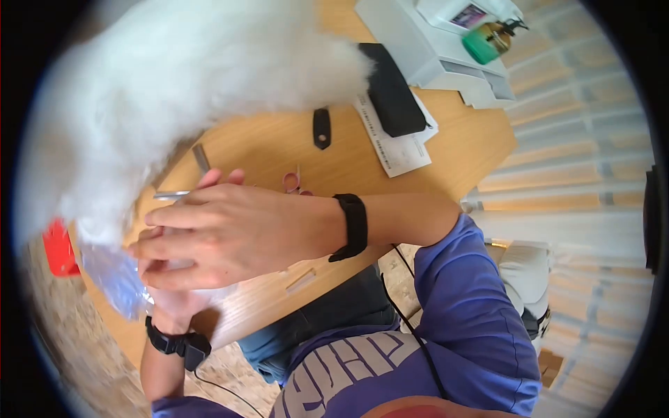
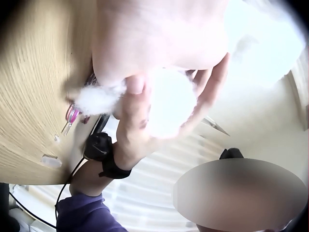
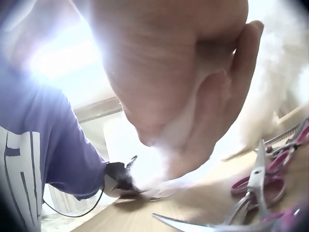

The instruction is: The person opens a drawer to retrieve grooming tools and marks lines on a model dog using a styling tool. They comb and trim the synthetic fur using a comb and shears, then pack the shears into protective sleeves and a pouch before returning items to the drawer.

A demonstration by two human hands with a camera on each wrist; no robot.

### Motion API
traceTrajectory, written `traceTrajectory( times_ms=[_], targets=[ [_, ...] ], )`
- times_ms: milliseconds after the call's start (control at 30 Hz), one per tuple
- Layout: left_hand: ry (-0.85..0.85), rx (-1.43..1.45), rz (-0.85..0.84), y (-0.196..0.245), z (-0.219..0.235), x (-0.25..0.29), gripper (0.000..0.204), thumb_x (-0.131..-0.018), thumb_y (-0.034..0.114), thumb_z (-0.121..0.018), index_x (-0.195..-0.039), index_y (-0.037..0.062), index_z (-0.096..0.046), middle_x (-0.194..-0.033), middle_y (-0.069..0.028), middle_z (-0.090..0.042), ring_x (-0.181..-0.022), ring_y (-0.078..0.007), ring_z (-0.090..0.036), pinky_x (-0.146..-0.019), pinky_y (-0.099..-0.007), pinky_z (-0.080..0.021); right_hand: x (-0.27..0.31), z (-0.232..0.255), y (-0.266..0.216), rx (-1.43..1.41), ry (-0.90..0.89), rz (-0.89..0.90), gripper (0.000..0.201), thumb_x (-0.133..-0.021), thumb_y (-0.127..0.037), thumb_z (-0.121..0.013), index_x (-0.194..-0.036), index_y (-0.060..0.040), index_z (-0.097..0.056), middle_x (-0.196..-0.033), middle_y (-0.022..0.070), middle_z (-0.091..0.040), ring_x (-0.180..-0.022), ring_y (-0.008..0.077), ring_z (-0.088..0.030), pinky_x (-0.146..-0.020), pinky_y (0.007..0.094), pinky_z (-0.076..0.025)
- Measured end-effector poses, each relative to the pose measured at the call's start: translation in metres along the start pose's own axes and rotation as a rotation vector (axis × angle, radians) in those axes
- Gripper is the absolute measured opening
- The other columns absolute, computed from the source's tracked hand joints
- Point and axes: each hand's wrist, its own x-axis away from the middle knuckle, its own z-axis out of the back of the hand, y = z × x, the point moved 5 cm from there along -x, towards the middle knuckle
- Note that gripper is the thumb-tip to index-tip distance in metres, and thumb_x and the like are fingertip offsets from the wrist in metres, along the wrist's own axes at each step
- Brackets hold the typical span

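Note:
In the head view my right hand (image 1: 216, 233) lies across my left hand (image 1: 174, 301), hiding much of it. Between the two palms a wad of white fluff (image 2: 171, 104) is pressed; the left wrist view has the right thumb and fingers cupped round it, and the left hand (image 2: 161, 36) against its other side. A smaller white tuft (image 2: 99, 100) sticks out by the right thumb. Beyond the hands rises a large white fluffy mass (image 1: 195, 63). Close to them on the table lie pink-handled scissors (image 3: 258, 181).
Crumpled clear plastic (image 1: 115, 279) sits at the table's left edge, near a red object (image 1: 59, 247). A comb (image 3: 285, 135) lies beyond the scissors. Farther off are a black flat tool (image 1: 321, 129), a black pouch (image 1: 394, 90) on papers (image 1: 401, 157), and a green bottle (image 1: 486, 45).

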Motion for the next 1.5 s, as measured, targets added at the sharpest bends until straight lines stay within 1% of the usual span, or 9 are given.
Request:
traceTrajectory(
  times_ms=[200,367,567,633,667,867,933,1267,1500],
  targets=[
    [0.029,0.140,0.092,0.003,0.007,-0.003,0.073,-0.098,0.068,-0.039,-0.144,0.0128,-0.054,-0.150,-0.0100,-0.053,-0.141,-0.0279,-0.045,-0.119,-0.0487,-0.032,0.001,0.007,0.011,0.095,-0.113,-0.200,0.009,-0.077,-0.015,-0.070,-0.083,-0.0087,-0.069,-0.082,0.0035,-0.062,-0.079,0.0184,-0.060,-0.065,0.0332,-0.053],
    [-0.094,0.032,0.116,-0.005,0.011,0.003,0.067,-0.099,0.060,-0.048,-0.148,0.0147,-0.047,-0.149,-0.0092,-0.053,-0.132,-0.0342,-0.055,-0.106,-0.0581,-0.045,-0.010,0.045,0.012,0.217,-0.099,0.052,0.015,-0.066,-0.021,-0.071,-0.071,-0.0104,-0.062,-0.071,0.0008,-0.054,-0.060,0.0176,-0.056,-0.051,0.0319,-0.047],
    [-0.122,-0.163,-0.008,0.007,-0.004,0.004,0.060,-0.104,0.052,-0.045,-0.145,0.0085,-0.048,-0.122,-0.0082,-0.068,-0.081,-0.0292,-0.069,-0.065,-0.0383,-0.058,-0.027,0.117,0.005,0.302,0.066,0.011,0.017,-0.065,-0.025,-0.070,-0.073,-0.0128,-0.062,-0.068,-0.0002,-0.051,-0.058,0.0172,-0.055,-0.048,0.0333,-0.045],
    [-0.373,-0.222,-0.127,0.018,0.019,-0.006,0.041,-0.108,0.037,-0.053,-0.136,0.0069,-0.056,-0.106,-0.0124,-0.071,-0.069,-0.0215,-0.068,-0.047,-0.0273,-0.053,-0.029,0.151,0.009,0.443,0.147,0.013,0.017,-0.066,-0.022,-0.075,-0.075,-0.0147,-0.063,-0.071,0.0031,-0.062,-0.062,0.0242,-0.065,-0.053,0.0350,-0.052],
    [-0.187,-0.209,-0.247,0.018,0.017,-0.004,0.030,-0.106,0.021,-0.059,-0.132,0.0044,-0.057,-0.088,-0.0087,-0.070,-0.047,-0.0155,-0.057,-0.043,-0.0219,-0.047,-0.019,0.171,0.015,0.503,0.266,0.009,0.011,-0.072,-0.014,-0.073,-0.081,-0.0109,-0.067,-0.076,0.0039,-0.065,-0.066,0.0220,-0.066,-0.055,0.0329,-0.052],
    [-0.196,-0.325,-0.215,0.018,0.007,-0.006,0.036,-0.100,0.019,-0.070,-0.132,0.0062,-0.058,-0.086,-0.0055,-0.072,-0.049,-0.0115,-0.056,-0.064,-0.0251,-0.052,0.089,0.288,0.061,0.833,0.507,-0.601,0.005,-0.086,-0.005,-0.067,-0.089,-0.0030,-0.071,-0.077,0.0055,-0.069,-0.071,0.0150,-0.065,-0.070,0.0278,-0.053],
    [-0.185,-0.339,-0.189,0.014,0.002,-0.005,0.036,-0.099,0.018,-0.071,-0.130,0.0062,-0.058,-0.083,-0.0047,-0.072,-0.048,-0.0110,-0.055,-0.073,-0.0268,-0.054,0.151,0.315,0.088,0.826,0.462,-0.974,0.023,-0.082,-0.016,-0.071,-0.102,-0.0026,-0.072,-0.088,0.0123,-0.075,-0.086,0.0321,-0.073,-0.083,0.0403,-0.057],
    [-0.269,-0.534,-0.176,0.013,-0.003,-0.014,0.022,-0.101,0.015,-0.064,-0.119,0.0028,-0.060,-0.072,-0.0039,-0.063,-0.051,-0.0102,-0.050,-0.087,-0.0337,-0.051,0.234,0.318,0.106,0.848,0.133,-0.923,0.032,-0.079,-0.013,-0.070,-0.110,-0.0023,-0.072,-0.113,0.0189,-0.070,-0.107,0.0388,-0.067,-0.093,0.0425,-0.053],
    [-0.249,-0.510,-0.215,0.021,-0.010,-0.015,0.027,-0.104,0.029,-0.051,-0.110,0.0033,-0.057,-0.069,-0.0023,-0.051,-0.052,-0.0128,-0.046,-0.084,-0.0412,-0.051,0.261,0.346,0.079,0.722,0.276,-1.276,0.022,-0.082,-0.020,-0.068,-0.088,0.0002,-0.075,-0.082,0.0169,-0.072,-0.078,0.0338,-0.071,-0.075,0.0412,-0.054]
  ],
)
